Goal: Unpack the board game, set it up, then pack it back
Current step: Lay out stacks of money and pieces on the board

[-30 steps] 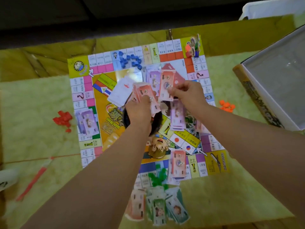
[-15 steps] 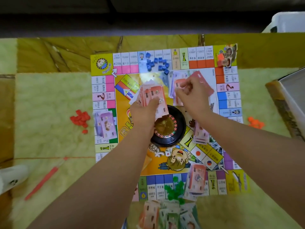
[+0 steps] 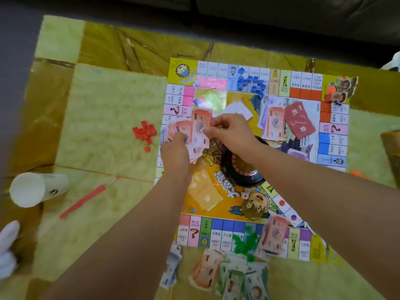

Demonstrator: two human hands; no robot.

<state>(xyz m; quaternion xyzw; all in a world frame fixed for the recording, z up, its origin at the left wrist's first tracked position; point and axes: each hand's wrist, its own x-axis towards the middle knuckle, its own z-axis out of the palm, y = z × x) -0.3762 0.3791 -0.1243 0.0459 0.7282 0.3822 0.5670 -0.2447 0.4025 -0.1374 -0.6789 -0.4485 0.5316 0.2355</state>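
Observation:
The colourful game board [image 3: 218, 232] lies open on a yellow-green mat. My left hand [image 3: 175, 152] grips a fanned stack of pink play money [image 3: 186, 135] over the board's left edge. My right hand [image 3: 229, 131] pinches one orange-pink banknote [image 3: 201, 124] at the top of that stack. A black roulette wheel [image 3: 244, 176] sits mid-board, partly hidden by my right forearm. More banknote piles lie at the upper right [image 3: 273, 124], lower right [image 3: 275, 237] and below the board [image 3: 218, 276]. A red card pile [image 3: 299, 120] lies on the board.
Red houses [image 3: 145, 133] sit on the mat left of the board, blue houses [image 3: 251, 83] at its top, green pieces [image 3: 244, 243] at its bottom. A white paper cup [image 3: 36, 189] lies tipped at far left beside a red stick [image 3: 84, 200]. The box edge [image 3: 391, 152] shows at right.
Both hands have moved from the board's middle toward its left edge with the money. The view has shifted left, bringing the cup into sight and pushing the box nearly out.

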